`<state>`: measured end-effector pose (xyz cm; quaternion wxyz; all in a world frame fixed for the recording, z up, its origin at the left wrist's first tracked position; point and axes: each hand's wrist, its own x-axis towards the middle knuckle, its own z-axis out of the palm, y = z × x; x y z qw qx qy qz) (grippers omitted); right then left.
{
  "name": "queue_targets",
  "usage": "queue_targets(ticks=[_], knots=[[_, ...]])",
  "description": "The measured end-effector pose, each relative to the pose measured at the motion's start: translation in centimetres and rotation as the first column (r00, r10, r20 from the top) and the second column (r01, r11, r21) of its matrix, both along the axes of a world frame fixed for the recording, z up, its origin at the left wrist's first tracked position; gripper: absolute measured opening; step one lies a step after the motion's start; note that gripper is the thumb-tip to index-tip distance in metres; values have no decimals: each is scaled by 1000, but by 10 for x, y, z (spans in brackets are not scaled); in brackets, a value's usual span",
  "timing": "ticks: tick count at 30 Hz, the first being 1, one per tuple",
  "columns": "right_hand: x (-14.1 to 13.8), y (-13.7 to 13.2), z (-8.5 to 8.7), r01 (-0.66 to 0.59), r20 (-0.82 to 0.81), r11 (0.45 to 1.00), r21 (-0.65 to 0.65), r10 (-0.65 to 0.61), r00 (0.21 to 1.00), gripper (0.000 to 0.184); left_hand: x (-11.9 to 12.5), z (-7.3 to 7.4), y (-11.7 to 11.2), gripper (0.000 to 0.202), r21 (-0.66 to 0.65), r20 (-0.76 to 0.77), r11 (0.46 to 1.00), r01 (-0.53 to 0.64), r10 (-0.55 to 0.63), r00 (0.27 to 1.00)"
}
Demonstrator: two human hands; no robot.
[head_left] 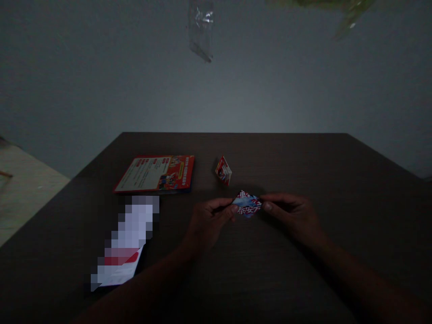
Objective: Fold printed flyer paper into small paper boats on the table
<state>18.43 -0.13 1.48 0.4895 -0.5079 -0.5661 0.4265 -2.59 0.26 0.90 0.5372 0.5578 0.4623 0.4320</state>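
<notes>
Between my two hands is a small piece of folded paper (pixel 247 203), patterned in blue, white and dark red, held just above the table. My left hand (pixel 211 220) pinches its left corner between thumb and fingers. At the opposite corner, the thumb and fingers of my right hand (pixel 297 216) are closed on it too. Beyond the hands, a little folded red and white paper piece (pixel 223 171) rests on the table, partly raised.
A red and white printed booklet or stack of sheets (pixel 155 173) lies at the left of the dark table (pixel 286 157). Nearer me is a lit phone-like screen (pixel 130 238), partly blurred out. A clear plastic piece (pixel 201 31) is on the grey wall behind.
</notes>
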Motion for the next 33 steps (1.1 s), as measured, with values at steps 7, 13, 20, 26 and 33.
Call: queue_targets(ticks=[7,13,20,26,33], knots=[[-1,-1,4,-16,29,1000,-16,17,999,13,0,1,-1,24,11,-21,1000,6,-5,1000],[-1,-1,4,-40,64,999,-21,41,997,20,0,4,-1,25,6,-34,1000,-1,2,999],[-2,2,3,-48,138,998,-31,52,989,18,0,3,-2,23,16,-65,999,36,-35,997],[-5,4,2,-135,211,989,-55,143,967,15,0,-2,0,20,41,-86,998,44,-41,995],[-5,6,-2,-180,268,982,-62,190,945,18,2,0,-1,24,14,-221,999,38,-34,975]])
